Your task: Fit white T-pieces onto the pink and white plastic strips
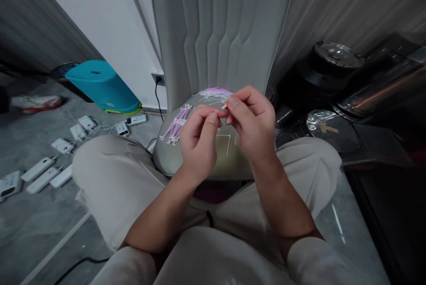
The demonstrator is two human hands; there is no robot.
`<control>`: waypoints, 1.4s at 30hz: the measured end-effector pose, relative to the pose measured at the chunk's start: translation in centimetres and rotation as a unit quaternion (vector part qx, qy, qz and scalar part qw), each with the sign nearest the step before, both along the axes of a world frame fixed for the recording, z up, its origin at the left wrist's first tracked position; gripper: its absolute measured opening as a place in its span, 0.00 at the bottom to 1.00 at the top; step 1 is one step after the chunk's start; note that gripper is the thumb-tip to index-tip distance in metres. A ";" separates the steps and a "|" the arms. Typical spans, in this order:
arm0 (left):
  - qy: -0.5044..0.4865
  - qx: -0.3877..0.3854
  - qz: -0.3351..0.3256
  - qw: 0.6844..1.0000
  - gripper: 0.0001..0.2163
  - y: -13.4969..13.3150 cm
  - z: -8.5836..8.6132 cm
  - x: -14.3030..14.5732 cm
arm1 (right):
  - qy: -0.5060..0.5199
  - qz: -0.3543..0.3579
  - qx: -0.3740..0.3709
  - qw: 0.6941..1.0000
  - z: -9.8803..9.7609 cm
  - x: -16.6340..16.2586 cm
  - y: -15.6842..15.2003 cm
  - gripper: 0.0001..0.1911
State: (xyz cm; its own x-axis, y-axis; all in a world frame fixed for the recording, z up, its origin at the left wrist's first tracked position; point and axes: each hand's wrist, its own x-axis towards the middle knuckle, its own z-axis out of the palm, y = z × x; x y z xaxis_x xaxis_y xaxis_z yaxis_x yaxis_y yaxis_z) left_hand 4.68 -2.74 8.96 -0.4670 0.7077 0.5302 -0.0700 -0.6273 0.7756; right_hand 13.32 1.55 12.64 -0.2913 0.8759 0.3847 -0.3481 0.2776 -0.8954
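Observation:
My left hand (199, 139) and my right hand (250, 120) are raised together above a grey upholstered chair seat (186, 160). Their fingertips pinch a small thin white tie (224, 105), mostly hidden by my fingers. A bundle of pink and white thin ties (176, 125) lies on the seat to the left of my left hand. A second bundle (214, 94) lies at the seat's far side, partly behind my right hand. A few loose white strips (228, 143) lie on the seat beneath my hands.
My beige-trousered knees (113, 178) flank the seat. On the grey floor at left lie several white power banks (38, 168) with cables, near a teal plastic stool (101, 86) and a sneaker (36, 103). A black-and-steel appliance (336, 56) stands at right.

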 end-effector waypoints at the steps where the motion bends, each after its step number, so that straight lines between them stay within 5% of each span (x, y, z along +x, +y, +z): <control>1: 0.015 0.004 0.005 1.000 0.10 -0.1 0.0 -0.3 | 0.002 -0.003 0.005 1.000 -0.1 -0.1 -0.1 0.15; 21: 0.089 0.047 -0.011 0.995 0.10 -0.3 -0.9 -1.4 | 0.093 0.043 0.014 0.995 -1.6 -0.7 -1.0 0.09; 42: 0.191 0.067 0.026 0.979 0.08 -0.4 -0.6 -2.2 | 0.055 0.028 -0.008 0.998 -1.4 -0.5 -0.9 0.11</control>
